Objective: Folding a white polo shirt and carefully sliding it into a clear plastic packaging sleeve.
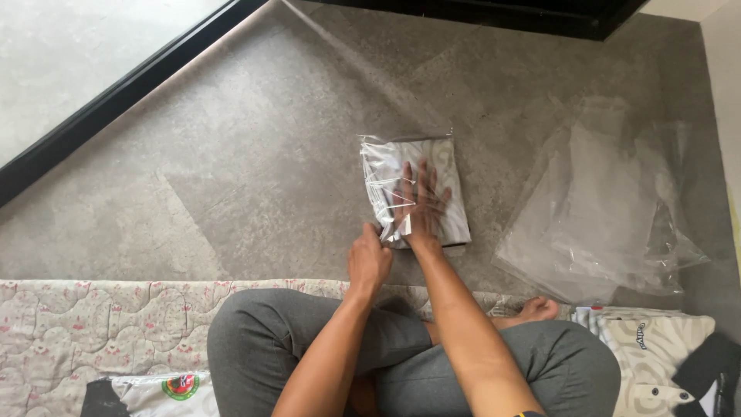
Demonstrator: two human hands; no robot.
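Observation:
A folded pale patterned cloth inside a clear plastic bag [448, 162] lies on the grey floor in front of my crossed legs. My right hand [421, 202] is pushed into the bag, fingers spread flat on the cloth under the film. At the bag's near left corner, my left hand [369, 259] pinches the plastic edge.
A loose pile of clear plastic bags [610, 208] lies to the right. A quilted floral mat [100, 324] runs under my legs. Folded cream patterned garments [656, 347] sit at the lower right, a packaged item [158, 390] at the lower left. A black frame [116, 96] crosses the upper left.

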